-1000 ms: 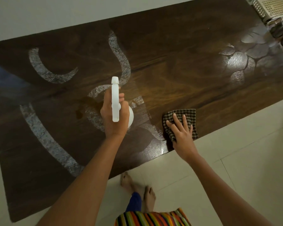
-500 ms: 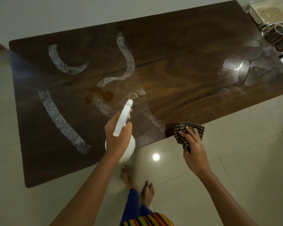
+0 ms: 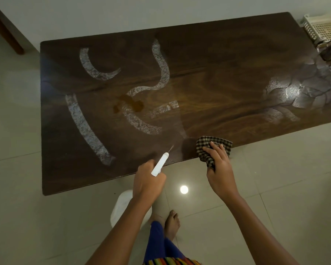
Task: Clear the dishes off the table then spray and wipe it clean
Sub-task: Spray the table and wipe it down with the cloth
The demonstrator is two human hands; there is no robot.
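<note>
Dark wood desk point(image 3: 218, 60), mid-spray

Left hand point(image 3: 147, 183) grips the white spray bottle point(image 3: 160, 166); right hand point(image 3: 219, 169) beside it clutches a checkered cloth point(image 3: 213, 143).

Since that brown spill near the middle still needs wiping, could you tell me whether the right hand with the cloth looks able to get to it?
Probably yes. The right hand presses the checked cloth at the table's near edge, and only bare tabletop lies between it and the brown spill. A lean forward may be needed.

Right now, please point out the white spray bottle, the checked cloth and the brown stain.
white spray bottle point(image 3: 159, 164), head view, nozzle head.
checked cloth point(image 3: 208, 143), head view, upper fold.
brown stain point(image 3: 137, 105), head view, darkest patch.
</note>
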